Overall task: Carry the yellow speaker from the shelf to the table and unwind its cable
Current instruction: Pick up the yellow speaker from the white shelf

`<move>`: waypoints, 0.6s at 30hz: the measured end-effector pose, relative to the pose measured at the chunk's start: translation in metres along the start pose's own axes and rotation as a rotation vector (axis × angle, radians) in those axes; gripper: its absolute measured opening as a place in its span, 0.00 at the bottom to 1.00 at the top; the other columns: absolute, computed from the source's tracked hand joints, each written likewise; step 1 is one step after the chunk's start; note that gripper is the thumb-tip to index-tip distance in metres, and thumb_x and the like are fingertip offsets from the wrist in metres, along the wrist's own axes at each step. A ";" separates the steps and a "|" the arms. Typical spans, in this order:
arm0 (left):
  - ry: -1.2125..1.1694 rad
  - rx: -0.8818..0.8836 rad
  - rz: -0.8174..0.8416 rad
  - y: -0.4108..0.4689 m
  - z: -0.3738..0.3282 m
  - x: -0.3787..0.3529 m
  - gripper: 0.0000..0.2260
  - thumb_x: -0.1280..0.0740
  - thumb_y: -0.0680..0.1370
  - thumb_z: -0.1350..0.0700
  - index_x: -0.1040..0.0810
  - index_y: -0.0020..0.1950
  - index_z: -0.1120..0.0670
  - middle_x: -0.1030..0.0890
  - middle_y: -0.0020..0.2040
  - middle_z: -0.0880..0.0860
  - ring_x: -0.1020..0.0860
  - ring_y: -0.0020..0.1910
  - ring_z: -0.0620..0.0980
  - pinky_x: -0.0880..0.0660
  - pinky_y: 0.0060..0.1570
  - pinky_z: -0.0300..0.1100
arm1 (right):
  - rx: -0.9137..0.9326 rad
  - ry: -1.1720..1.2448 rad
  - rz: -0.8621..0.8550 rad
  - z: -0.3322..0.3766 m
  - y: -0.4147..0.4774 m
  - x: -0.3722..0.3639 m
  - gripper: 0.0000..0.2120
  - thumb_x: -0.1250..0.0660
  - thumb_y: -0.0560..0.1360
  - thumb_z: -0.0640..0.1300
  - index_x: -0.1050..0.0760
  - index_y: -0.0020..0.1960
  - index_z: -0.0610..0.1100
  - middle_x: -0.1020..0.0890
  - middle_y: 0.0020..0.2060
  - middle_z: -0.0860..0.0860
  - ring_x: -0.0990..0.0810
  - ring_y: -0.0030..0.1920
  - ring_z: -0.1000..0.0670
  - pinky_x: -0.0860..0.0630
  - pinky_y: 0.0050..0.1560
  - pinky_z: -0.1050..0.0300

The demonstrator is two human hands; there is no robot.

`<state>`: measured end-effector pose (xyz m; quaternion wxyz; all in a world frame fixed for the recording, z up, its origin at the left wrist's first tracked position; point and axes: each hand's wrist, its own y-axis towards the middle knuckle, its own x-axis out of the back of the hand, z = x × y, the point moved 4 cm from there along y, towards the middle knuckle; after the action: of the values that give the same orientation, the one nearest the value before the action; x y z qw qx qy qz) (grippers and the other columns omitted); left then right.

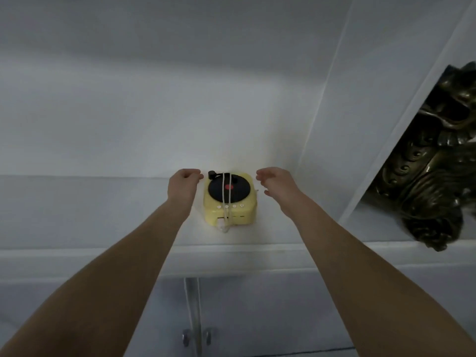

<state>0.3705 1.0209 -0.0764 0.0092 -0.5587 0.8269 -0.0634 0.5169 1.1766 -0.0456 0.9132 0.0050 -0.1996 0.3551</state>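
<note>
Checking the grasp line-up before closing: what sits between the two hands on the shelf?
In the head view, only the yellow speaker, its white cable wound over the top, sits between left hand and right hand; both look short of it.

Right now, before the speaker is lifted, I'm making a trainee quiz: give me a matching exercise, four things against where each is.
Things: 1 yellow speaker; 2 white cable; 3 dark statue; 4 left hand.
Places: A wrapped over the speaker's top; B compartment to the right; C just left of the speaker; D standing on the shelf, under the cable.
Pairs: 1-D, 2-A, 3-B, 4-C.
</note>
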 end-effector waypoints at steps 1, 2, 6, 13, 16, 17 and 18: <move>-0.008 0.007 -0.022 -0.001 0.001 0.000 0.05 0.37 0.76 0.59 0.23 0.49 0.54 0.18 0.56 0.56 0.23 0.58 0.52 0.29 0.64 0.50 | 0.007 0.016 0.000 -0.002 0.003 0.001 0.19 0.46 0.75 0.32 0.25 0.62 0.40 0.21 0.61 0.45 0.25 0.57 0.50 0.29 0.64 0.53; -0.015 0.011 -0.043 -0.002 0.002 0.000 0.05 0.37 0.76 0.59 0.23 0.50 0.55 0.18 0.56 0.56 0.23 0.58 0.52 0.29 0.64 0.50 | 0.013 0.035 -0.003 -0.005 0.007 0.001 0.18 0.45 0.75 0.33 0.25 0.62 0.40 0.21 0.61 0.45 0.26 0.57 0.50 0.29 0.64 0.52; -0.050 0.013 -0.087 -0.005 0.002 0.001 0.11 0.37 0.76 0.59 0.23 0.57 0.57 0.20 0.57 0.56 0.24 0.59 0.53 0.29 0.65 0.49 | 0.050 0.107 -0.014 -0.014 0.014 -0.005 0.16 0.43 0.77 0.39 0.26 0.63 0.41 0.23 0.63 0.45 0.26 0.57 0.50 0.29 0.65 0.52; -0.102 0.018 -0.009 -0.016 0.016 -0.016 0.21 0.38 0.79 0.53 0.33 0.72 0.50 0.31 0.72 0.51 0.33 0.71 0.50 0.37 0.70 0.47 | 0.045 0.113 0.009 -0.027 0.015 -0.032 0.25 0.44 0.79 0.45 0.42 0.75 0.43 0.34 0.73 0.47 0.34 0.72 0.48 0.39 0.64 0.61; -0.133 0.060 0.013 -0.014 0.023 -0.023 0.24 0.39 0.80 0.52 0.40 0.76 0.49 0.36 0.76 0.50 0.37 0.74 0.50 0.39 0.67 0.43 | -0.021 0.148 0.039 -0.037 0.016 -0.043 0.30 0.43 0.79 0.50 0.48 0.77 0.44 0.39 0.76 0.47 0.38 0.74 0.47 0.41 0.70 0.54; -0.146 0.082 0.025 -0.014 0.026 -0.025 0.25 0.40 0.80 0.52 0.41 0.76 0.49 0.38 0.77 0.50 0.37 0.74 0.50 0.39 0.66 0.42 | -0.037 0.142 0.044 -0.040 0.016 -0.045 0.31 0.43 0.78 0.52 0.49 0.77 0.44 0.40 0.76 0.47 0.39 0.75 0.47 0.41 0.71 0.53; -0.155 0.107 0.039 -0.013 0.029 -0.028 0.26 0.40 0.80 0.51 0.43 0.77 0.49 0.38 0.77 0.50 0.37 0.74 0.51 0.39 0.66 0.42 | -0.054 0.132 0.049 -0.042 0.016 -0.047 0.32 0.42 0.78 0.53 0.48 0.77 0.43 0.40 0.76 0.46 0.40 0.75 0.46 0.41 0.71 0.51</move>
<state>0.3958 1.0390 -0.1048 0.1043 -0.5445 0.8298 -0.0637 0.4897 1.1646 -0.1037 0.9153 -0.0480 -0.1484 0.3715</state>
